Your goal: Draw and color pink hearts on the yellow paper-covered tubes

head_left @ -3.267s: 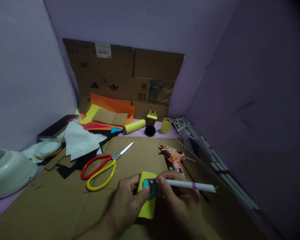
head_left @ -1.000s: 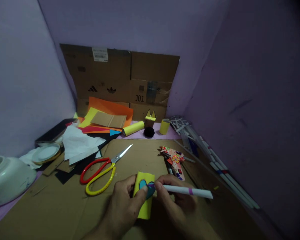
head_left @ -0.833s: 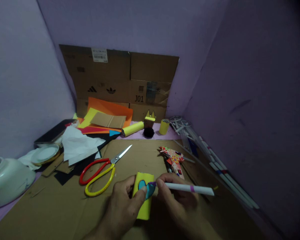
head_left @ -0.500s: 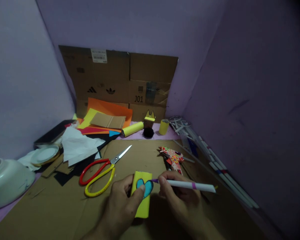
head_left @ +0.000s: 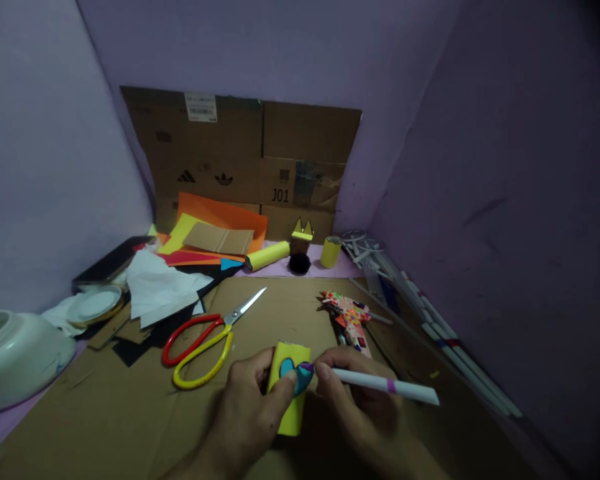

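Yellow covers the small block (head_left: 291,421) that the left hand (head_left: 255,397) grips at the near centre of the cardboard sheet (head_left: 130,413), the thumb pressed over a blue, dark-outlined heart (head_left: 304,382) on its face. The right hand (head_left: 355,397), just beside it, pinches a white marker (head_left: 405,389) between thumb and fingers; the marker's purple tip is at the heart's right lobe, though whether it touches cannot be told. To the left, scissors (head_left: 229,327) with one red and one yellow handle lie with their blades together, pointing away. Beyond the right hand is a flower-patterned object (head_left: 350,313). Farther back, a black fuzzy ball (head_left: 299,264) sits between a yellow roll (head_left: 269,256) lying on its side and an upright yellow cylinder (head_left: 331,253).
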Demonstrator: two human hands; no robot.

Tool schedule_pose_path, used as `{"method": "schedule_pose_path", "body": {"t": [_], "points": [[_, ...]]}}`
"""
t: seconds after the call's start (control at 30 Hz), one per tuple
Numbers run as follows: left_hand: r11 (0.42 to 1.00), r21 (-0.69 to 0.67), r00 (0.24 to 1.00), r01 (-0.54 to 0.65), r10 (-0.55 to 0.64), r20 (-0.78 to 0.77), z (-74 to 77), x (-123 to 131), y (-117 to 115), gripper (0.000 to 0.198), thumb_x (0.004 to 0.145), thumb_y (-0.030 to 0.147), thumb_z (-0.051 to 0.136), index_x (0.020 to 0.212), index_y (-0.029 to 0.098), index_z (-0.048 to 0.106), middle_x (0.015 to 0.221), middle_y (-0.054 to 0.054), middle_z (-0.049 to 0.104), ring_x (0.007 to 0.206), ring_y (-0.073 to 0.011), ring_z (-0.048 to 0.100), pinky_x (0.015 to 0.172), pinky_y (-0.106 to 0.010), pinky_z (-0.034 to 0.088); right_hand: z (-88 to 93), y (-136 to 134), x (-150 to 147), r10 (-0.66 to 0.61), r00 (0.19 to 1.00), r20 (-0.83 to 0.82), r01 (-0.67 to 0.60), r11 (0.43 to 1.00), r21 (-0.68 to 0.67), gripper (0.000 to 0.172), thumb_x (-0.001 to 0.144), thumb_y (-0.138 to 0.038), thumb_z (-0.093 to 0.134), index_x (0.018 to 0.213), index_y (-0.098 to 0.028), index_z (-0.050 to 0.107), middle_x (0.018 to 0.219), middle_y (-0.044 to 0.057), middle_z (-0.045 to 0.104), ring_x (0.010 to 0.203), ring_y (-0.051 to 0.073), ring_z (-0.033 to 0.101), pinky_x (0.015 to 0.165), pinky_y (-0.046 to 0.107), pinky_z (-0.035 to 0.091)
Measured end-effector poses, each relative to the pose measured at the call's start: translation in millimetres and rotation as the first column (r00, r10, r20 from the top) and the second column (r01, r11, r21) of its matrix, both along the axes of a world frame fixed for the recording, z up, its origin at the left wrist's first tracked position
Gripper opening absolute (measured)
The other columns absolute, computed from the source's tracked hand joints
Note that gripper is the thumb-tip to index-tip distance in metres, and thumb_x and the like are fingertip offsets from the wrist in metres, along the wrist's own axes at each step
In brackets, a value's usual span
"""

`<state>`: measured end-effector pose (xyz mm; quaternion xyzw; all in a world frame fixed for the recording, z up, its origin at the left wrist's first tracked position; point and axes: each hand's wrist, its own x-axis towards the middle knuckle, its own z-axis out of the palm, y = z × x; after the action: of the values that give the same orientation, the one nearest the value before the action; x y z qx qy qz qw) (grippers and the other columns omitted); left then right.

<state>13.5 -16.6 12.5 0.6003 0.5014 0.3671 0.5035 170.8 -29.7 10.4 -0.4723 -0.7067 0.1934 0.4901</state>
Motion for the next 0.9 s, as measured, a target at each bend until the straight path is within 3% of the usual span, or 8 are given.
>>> {"method": "schedule_pose_path", "body": {"t": [0.13, 0.23, 0.47, 0.9], "points": [[1.0, 0.021, 1.0, 0.002, -0.002, -0.019, 1.0, 0.2, 0.2, 0.02, 0.078, 0.032, 0.053, 0.073, 0.014, 0.059, 0.07, -0.005, 0.063, 0.068, -0.0188, 0.058, 0.057, -0.023, 0.044, -5.8, 1.3, 0.7, -0.065, 0.997, -0.038, 0.066, 0.998, 0.02, 0.007, 0.082, -0.021, 0.054, 0.078, -0.02, 0.06, 0.063, 0.001, 0.063, 0.053, 0.013, 0.059, 0.048, 0.021, 0.046], [1.0, 0.024, 1.0, -0.002, 0.003, -0.02, 1.2, 0.5, 1.4, 0.02, 0.078, 0.033, 0.053, 0.073, 0.015, 0.059, 0.069, -0.005, 0.063, 0.067, -0.0185, 0.058, 0.056, -0.022, 0.044, -7.5, 1.7, 3.1, -0.03, 0.999, -0.035, 0.031, 0.999, 0.026, 0.003, 0.081, -0.021, 0.054, 0.078, -0.021, 0.056, 0.062, -0.001, 0.061, 0.05, 0.012, 0.057, 0.045, 0.019, 0.045], [0.999, 0.033, 0.999, -0.003, 0.004, -0.041, 2.2, 1.3, 0.0, 0.019, 0.079, 0.031, 0.053, 0.076, 0.014, 0.061, 0.071, -0.005, 0.063, 0.067, -0.0185, 0.058, 0.057, -0.022, 0.044, -3.0, 0.4, 5.7, -0.004, 0.997, 0.071, 0.003, 1.0, 0.017, 0.009, 0.081, -0.021, 0.052, 0.073, -0.02, 0.055, 0.061, 0.0, 0.061, 0.052, 0.013, 0.058, 0.047, 0.021, 0.045], [1.0, 0.02, 1.0, 0.01, -0.009, -0.026, 4.8, 1.5, -1.5, 0.018, 0.079, 0.031, 0.054, 0.077, 0.015, 0.061, 0.071, -0.005, 0.064, 0.07, -0.0198, 0.06, 0.059, -0.022, 0.045, -3.3, 0.4, 5.8, 0.022, 0.997, 0.079, -0.023, 1.0, 0.016, 0.008, 0.079, -0.019, 0.053, 0.072, -0.02, 0.055, 0.06, 0.0, 0.062, 0.05, 0.013, 0.057, 0.046, 0.021, 0.044]]}}
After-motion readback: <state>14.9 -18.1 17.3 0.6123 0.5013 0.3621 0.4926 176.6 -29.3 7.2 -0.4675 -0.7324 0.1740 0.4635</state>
